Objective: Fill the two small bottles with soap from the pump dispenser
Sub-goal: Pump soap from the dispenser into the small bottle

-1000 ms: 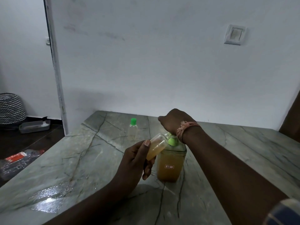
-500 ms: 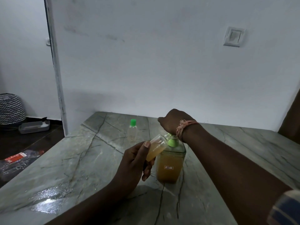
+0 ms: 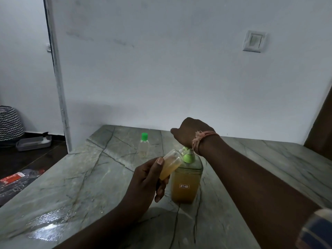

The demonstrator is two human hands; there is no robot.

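A clear pump dispenser (image 3: 185, 184) with amber soap and a green collar stands on the marble counter (image 3: 89, 177). My right hand (image 3: 190, 132) sits closed on top of its pump head, which is hidden under the palm. My left hand (image 3: 147, 178) holds a small uncapped bottle (image 3: 170, 163), tilted, its mouth up against the pump spout. That bottle is partly filled with amber soap. A second small bottle (image 3: 143, 145) with a green cap stands upright farther back on the counter and looks nearly empty.
The white wall runs along the counter's far edge, with a switch plate (image 3: 254, 41) high on the right. A wet patch (image 3: 46, 229) shines at the counter's near left. On the floor to the left lie a grey tray (image 3: 33, 142) and a patterned basket (image 3: 9, 123).
My right hand has risen slightly on the pump head over the last second. The small bottle stays tilted at the spout in my left hand.
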